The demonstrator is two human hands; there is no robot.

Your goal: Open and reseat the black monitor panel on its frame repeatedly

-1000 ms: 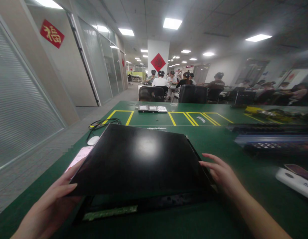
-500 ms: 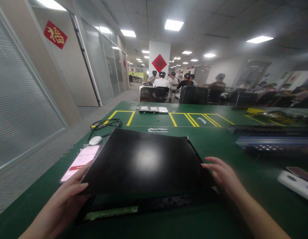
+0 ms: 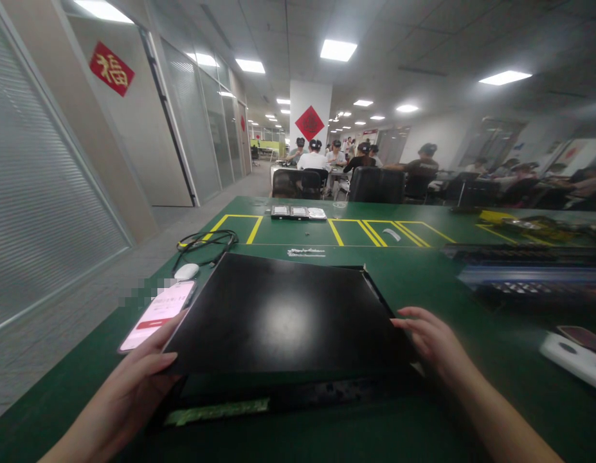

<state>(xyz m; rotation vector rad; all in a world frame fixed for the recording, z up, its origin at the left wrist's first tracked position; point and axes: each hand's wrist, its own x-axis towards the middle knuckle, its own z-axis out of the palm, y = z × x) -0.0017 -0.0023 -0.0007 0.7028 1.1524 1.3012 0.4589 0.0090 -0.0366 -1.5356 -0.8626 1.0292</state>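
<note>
One black panel (image 3: 278, 315) is sitting over a black frame (image 3: 321, 391), above the green table (image 3: 423, 276) | left hand (image 3: 134, 379) is pinching its near-left corner; right hand (image 3: 435, 337) is touching at its right edge — I can't tell if gripping | I'm fearing a slip — loose right-side support could tip it

Phone (image 3: 159, 314) just beside left fingers (image 3: 159, 364)

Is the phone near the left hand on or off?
On: the phone, next to the left hand, has its face lit up in pale pink, with red.
</note>
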